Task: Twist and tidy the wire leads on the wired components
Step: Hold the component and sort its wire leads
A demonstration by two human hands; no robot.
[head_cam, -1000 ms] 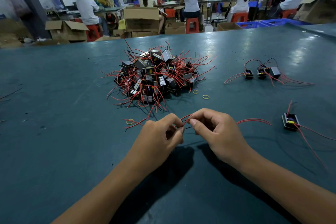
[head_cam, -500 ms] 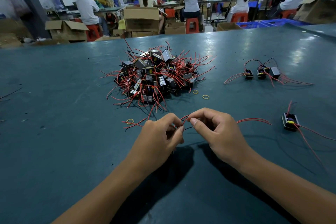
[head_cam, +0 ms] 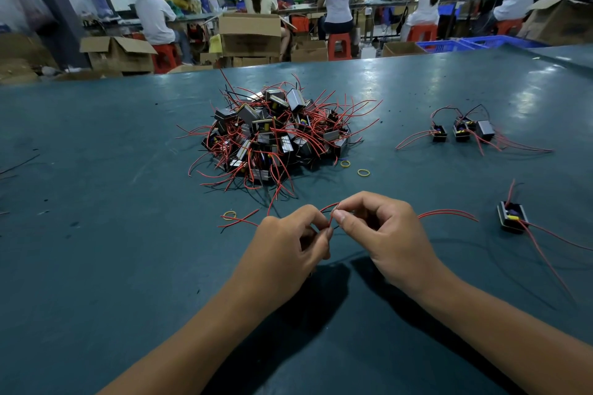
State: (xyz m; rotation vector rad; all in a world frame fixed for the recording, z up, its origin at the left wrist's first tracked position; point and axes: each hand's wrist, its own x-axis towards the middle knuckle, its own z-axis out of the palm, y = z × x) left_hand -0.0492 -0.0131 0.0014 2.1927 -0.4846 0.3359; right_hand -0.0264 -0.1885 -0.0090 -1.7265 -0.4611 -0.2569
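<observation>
Hands meet low over the table (head_cam: 96,234) — left hand (head_cam: 285,247) and right hand (head_cam: 382,234), fingers curled, each pinching the red wire leads (head_cam: 330,213) at thumb and forefinger tips.

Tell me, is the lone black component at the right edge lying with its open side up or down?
Open side up. The lone component shows yellow and blue parts inside its black frame, with red leads trailing away.

Table (head_cam: 96,234) top: teal, smooth, slight sheen with glare patches. Wire leads (head_cam: 449,213): glossy red plastic insulation. Components pile (head_cam: 272,135): black plastic bodies, shiny metal-looking faces. Rubber bands (head_cam: 363,172): matt yellow. Cardboard boxes (head_cam: 250,32): matt brown.
</observation>
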